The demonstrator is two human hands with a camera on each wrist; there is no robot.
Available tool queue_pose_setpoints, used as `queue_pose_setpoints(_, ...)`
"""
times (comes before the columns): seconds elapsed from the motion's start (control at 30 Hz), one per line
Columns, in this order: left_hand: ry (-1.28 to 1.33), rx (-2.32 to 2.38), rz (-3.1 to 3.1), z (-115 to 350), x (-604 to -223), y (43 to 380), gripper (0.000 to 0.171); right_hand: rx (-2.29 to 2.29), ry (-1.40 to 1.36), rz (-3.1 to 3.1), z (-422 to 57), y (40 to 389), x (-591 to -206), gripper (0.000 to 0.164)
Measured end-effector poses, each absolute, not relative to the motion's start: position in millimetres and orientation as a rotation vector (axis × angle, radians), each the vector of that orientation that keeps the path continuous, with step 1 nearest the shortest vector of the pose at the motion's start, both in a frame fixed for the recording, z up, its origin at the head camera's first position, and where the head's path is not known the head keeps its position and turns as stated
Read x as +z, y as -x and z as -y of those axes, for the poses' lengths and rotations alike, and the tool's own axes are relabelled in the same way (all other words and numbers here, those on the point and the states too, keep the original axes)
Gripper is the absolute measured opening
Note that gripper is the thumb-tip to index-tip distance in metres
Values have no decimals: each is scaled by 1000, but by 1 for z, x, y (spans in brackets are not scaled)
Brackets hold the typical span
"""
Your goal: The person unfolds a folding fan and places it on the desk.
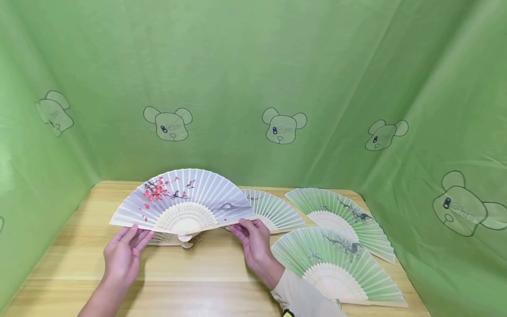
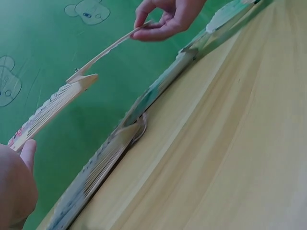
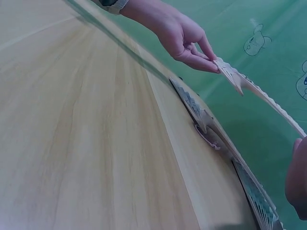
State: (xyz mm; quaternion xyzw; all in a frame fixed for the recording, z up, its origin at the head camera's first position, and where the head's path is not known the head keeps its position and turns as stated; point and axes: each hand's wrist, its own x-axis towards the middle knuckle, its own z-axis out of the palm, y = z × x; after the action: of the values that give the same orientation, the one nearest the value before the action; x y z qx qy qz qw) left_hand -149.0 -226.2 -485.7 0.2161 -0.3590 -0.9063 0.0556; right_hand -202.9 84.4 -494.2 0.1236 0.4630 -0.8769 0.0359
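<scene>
An unfolded white and grey folding fan (image 1: 214,193) with red blossoms and birds is held up above the table. My left hand (image 1: 120,255) pinches its left end stick, thumb in front. At the opposite end my right hand (image 1: 256,246) pinches the right stick between thumb and fingers. In the left wrist view the raised fan (image 2: 50,105) is seen edge-on, apart from the fans below. Another open fan (image 1: 164,238) lies on the table behind it, mostly hidden. A pale green fan (image 1: 281,211) is partly covered at its left.
Two open green fans with dark branch prints, one farther back (image 1: 356,215) and one nearer (image 1: 336,259), lie overlapping at the right, the nearer close to my right forearm. Green cloth walls (image 1: 237,66) with bear-head outlines surround the wooden table (image 1: 190,281).
</scene>
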Motion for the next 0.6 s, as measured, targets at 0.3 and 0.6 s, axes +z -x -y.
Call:
queue_pose_setpoints(0.3, -662, -2754, 1064, 249, -490, 144, 15, -2629, -312, -1439, -75, 204, -492, 7)
queue_pose_setpoints(0.6, -574, -2757, 968, 267, -495, 136, 13, -2583, -202, -1471, -58, 223, -482, 6)
